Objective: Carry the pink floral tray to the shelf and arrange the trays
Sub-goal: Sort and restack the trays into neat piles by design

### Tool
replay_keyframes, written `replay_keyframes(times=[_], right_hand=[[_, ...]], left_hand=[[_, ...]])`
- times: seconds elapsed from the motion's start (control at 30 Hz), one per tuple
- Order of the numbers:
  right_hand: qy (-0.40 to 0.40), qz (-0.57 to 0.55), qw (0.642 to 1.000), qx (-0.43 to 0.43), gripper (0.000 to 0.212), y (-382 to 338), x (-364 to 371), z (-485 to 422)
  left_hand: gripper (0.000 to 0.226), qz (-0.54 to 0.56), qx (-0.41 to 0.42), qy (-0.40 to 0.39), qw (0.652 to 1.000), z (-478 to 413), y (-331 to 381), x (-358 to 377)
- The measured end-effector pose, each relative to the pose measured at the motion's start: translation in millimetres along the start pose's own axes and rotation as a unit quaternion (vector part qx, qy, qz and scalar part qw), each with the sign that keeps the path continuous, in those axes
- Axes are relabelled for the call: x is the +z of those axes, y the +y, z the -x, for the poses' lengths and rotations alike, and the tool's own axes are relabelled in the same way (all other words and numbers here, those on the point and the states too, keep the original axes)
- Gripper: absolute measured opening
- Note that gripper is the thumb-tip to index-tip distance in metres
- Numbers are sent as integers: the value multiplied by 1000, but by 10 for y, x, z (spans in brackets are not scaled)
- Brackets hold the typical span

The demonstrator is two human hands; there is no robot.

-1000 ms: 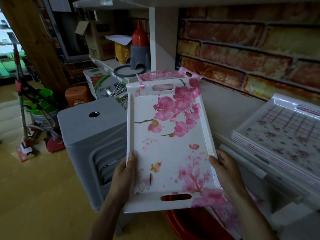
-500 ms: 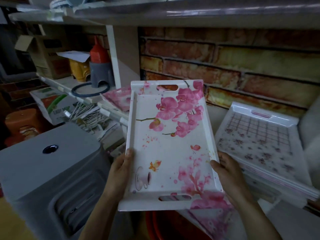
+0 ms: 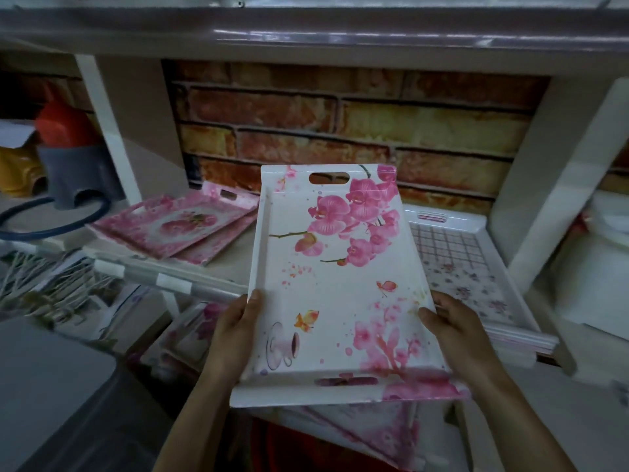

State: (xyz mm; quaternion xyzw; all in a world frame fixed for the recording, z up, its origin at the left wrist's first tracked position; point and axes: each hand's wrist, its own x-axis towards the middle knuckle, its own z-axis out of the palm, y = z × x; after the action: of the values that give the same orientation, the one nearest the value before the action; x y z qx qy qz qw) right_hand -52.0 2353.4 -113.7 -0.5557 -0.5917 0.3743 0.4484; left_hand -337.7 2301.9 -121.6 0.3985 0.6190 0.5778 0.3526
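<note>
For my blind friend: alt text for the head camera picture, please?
The left hand and right hand grip a white tray with pink orchids by its long sides, before a shelf. Pink trays lie there on the left, a checked tray on the right.

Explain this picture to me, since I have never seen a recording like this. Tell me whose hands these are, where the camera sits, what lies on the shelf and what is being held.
There is no machine here: a person does the job with bare hands. The one picture comes from a camera worn on the person's head, looking forward and down, so the arms enter from the bottom edge. The left hand and the right hand grip the long sides of the pink floral tray, thumbs on its rim, and hold it in the air in front of the shelf. On that shelf, to the left, lie a couple of pink trays, one on the other. To the right lies a stack of checked trays. Behind them is a brick wall.
</note>
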Motion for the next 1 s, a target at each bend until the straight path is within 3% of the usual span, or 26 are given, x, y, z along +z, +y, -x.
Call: replay_keyframes(times=[0.43,0.73,1.0], right_hand=[[75,55,996,18,19,29,-527,-117],[64,97,993,34,14,225,-1052,-581],[66,46,996,48,15,373,-1364,-861]], left_hand=[[12,25,-8,-114,993,-433,116,630],[22,13,-14,-136,991,-693,250,1200],[24,19,-25,-119,992,-769,280,1692]])
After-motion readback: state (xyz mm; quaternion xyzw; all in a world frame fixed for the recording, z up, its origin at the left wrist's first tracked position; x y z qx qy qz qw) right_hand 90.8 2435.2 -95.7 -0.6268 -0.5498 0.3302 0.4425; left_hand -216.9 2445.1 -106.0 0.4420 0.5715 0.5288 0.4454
